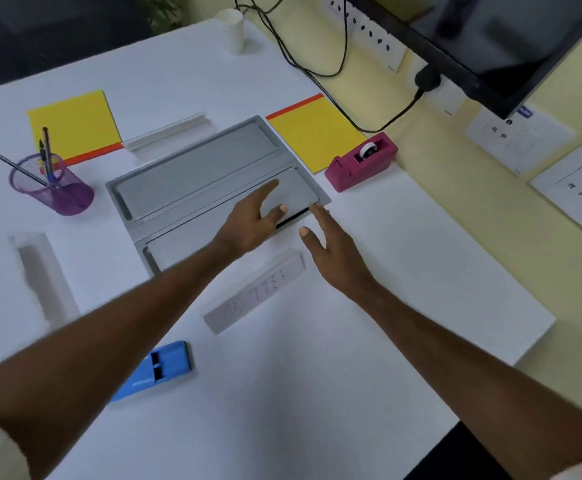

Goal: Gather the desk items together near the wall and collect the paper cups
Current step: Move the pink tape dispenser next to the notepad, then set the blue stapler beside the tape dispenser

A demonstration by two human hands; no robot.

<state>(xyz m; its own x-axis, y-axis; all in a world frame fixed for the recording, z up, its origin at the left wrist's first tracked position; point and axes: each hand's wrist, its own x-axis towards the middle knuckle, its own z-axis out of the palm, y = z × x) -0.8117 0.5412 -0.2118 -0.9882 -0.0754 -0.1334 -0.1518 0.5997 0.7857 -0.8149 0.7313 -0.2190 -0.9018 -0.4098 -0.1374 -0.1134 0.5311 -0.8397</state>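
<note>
Both hands out over the white desk (403, 271), palms down, nothing gripped. Left hand (253, 220) spread flat, fingers loosely extended, over the near right corner of the grey metal panel (199, 168) set into the desktop; whether the fingertips touch it cannot be told. Right hand (334, 251) open too, fingers straight, pointing at the panel's right corner, just beside the left hand but apart from it.

Pink tape dispenser (360, 162) is the nearest loose item: beyond and to the right of both hands, close to the yellow wall (473, 209). Yellow notepad with orange strip (313, 133) lies just behind it, also by the wall, a black cable (345, 60) trailing past its far corner.

Second yellow pad (74, 124) lies well to the left, beyond the panel. Purple mesh pen holder (53, 188) stands upright in front of it, pens inside leaning left. Blue stapler-like object (154, 370) lies near the desk's front, under the left forearm, behind both hands.

White paper cup (232, 29) stands at the far desk edge, well apart from either hand; blurred, could be a stack.

Monitor (507, 39) hangs above the wall sockets (518, 140), upper right.
</note>
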